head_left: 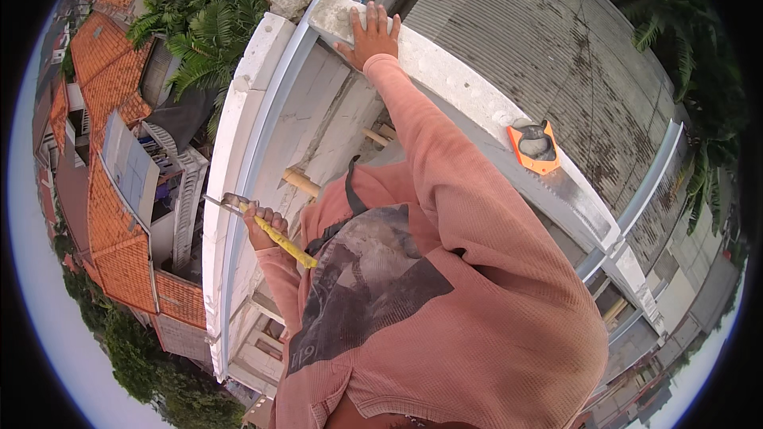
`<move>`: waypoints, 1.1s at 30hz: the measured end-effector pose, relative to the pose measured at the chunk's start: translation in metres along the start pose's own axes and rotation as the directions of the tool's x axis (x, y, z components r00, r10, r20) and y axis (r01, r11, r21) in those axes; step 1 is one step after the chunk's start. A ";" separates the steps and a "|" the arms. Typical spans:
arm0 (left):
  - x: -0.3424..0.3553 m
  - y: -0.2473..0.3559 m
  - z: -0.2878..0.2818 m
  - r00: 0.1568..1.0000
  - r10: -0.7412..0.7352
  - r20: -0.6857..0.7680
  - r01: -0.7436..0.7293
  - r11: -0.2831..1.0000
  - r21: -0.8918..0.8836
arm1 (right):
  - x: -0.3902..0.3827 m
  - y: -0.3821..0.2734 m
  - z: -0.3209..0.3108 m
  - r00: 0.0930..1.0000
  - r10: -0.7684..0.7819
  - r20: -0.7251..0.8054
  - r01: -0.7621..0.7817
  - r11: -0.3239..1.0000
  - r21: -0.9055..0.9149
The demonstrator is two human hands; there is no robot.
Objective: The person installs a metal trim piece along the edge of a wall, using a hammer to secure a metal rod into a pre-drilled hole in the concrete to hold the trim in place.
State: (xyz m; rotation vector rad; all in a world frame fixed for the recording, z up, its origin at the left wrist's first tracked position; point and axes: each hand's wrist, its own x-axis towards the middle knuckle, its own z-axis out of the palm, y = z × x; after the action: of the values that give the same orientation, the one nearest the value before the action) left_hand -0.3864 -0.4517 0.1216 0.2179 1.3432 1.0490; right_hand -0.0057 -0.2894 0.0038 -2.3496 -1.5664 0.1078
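Note:
My left hand (262, 226) is closed around the yellow handle of a trowel (280, 240), whose metal blade (226, 202) points left over a thin metal rail. My right hand (369, 32) reaches far up with fingers spread, palm flat on a white block (338, 14) at the far end of a white wall top (461, 83). An orange tray (547, 160) with a lump of grey mortar sits on that wall top, to the right of my pink-sleeved arm.
I am high above the ground. White block walls (302, 123) drop below me, with wooden poles (300, 183) sticking out. Orange tiled roofs (111, 87) and palms (211, 20) lie far below left; a grey corrugated roof (548, 40) lies to the right.

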 end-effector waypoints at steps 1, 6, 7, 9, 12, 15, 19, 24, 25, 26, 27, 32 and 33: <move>0.000 0.003 -0.001 0.999 0.037 0.015 -0.037 0.999 0.004 | 0.002 -0.007 0.004 1.000 -0.008 -0.019 0.008 1.000 0.008; -0.002 0.017 0.002 0.982 -0.040 0.183 0.035 0.999 0.026 | 0.009 -0.019 0.003 0.998 0.019 0.056 -0.022 0.999 0.048; -0.004 0.016 0.007 0.974 -0.049 0.223 0.039 0.998 0.047 | 0.010 -0.019 0.000 0.998 0.001 0.057 -0.004 0.998 0.055; -0.005 0.011 0.019 0.963 -0.058 0.263 0.044 0.997 0.062 | 0.015 -0.011 -0.002 0.985 0.030 0.172 -0.058 0.986 0.157; -0.005 0.003 0.031 0.937 -0.138 0.321 0.078 0.978 0.193 | 0.017 0.013 0.001 0.988 0.023 0.154 -0.066 0.959 0.277; -0.007 -0.008 0.042 0.939 -0.188 0.286 0.116 0.961 0.250 | 0.006 0.036 0.002 0.995 0.004 0.099 -0.038 0.938 0.343; -0.005 -0.015 0.035 0.931 -0.198 0.305 0.138 0.969 0.206 | -0.045 0.040 -0.002 1.000 0.012 0.026 -0.022 0.909 0.416; -0.008 -0.012 0.037 0.977 -0.130 0.168 0.101 0.980 0.172 | -0.055 0.033 -0.027 0.995 0.009 -0.104 0.000 0.996 0.090; -0.004 -0.012 0.033 0.977 -0.144 0.157 0.122 0.983 0.139 | -0.049 0.033 -0.031 0.998 -0.001 -0.062 0.001 1.000 0.011; -0.005 -0.007 0.029 0.986 -0.100 0.131 0.087 0.991 0.100 | -0.042 0.025 -0.036 1.000 -0.016 -0.021 0.015 0.999 -0.051; -0.006 -0.001 0.022 0.982 -0.167 0.083 0.153 0.977 0.151 | -0.037 0.016 -0.037 0.999 -0.041 0.003 0.041 0.997 -0.072; -0.028 -0.015 -0.018 0.985 -0.173 -0.025 0.173 0.984 -0.032 | -0.008 -0.006 -0.020 0.967 -0.222 0.126 0.244 0.947 -0.208; -0.027 -0.028 -0.031 0.988 -0.157 -0.016 0.152 0.975 -0.164 | 0.000 0.000 -0.008 0.964 -0.238 0.120 0.258 0.945 -0.200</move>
State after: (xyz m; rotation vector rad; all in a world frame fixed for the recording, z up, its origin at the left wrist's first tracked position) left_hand -0.3958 -0.4995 0.1128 -0.0233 1.2712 1.0272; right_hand -0.0041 -0.2909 0.0118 -2.3055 -1.9977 -0.0085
